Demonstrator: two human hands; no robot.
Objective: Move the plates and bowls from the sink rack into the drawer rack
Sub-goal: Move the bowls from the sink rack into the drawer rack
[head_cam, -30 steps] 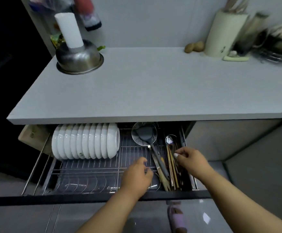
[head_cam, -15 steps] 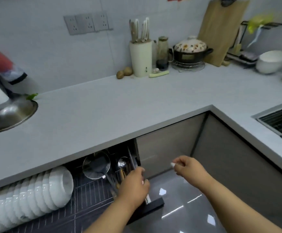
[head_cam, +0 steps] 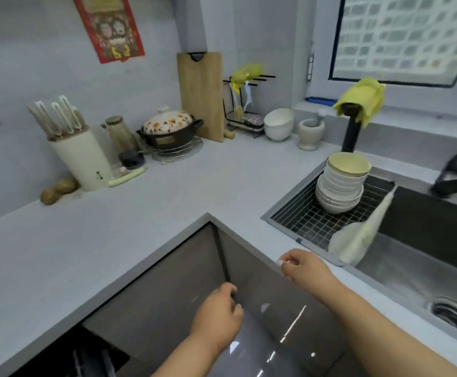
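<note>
At lower left only a corner of the open drawer (head_cam: 85, 360) shows, under the counter (head_cam: 113, 240). The left hand (head_cam: 218, 315) hangs loosely curled and holds nothing, in front of the cabinet corner. The right hand (head_cam: 302, 268) is near the counter edge, fingers pinched together but empty. Further right the bowls (head_cam: 340, 186) sit stacked on the sink rack (head_cam: 314, 221), with a plate (head_cam: 358, 240) leaning at its right edge over the basin.

The step, I judge, is reaching for the stack: take a few bowls with both hands rather than the whole tower. The tap (head_cam: 352, 129) stands just behind the stack, so lift toward the body; the counter between rack and drawer is bare.
</note>
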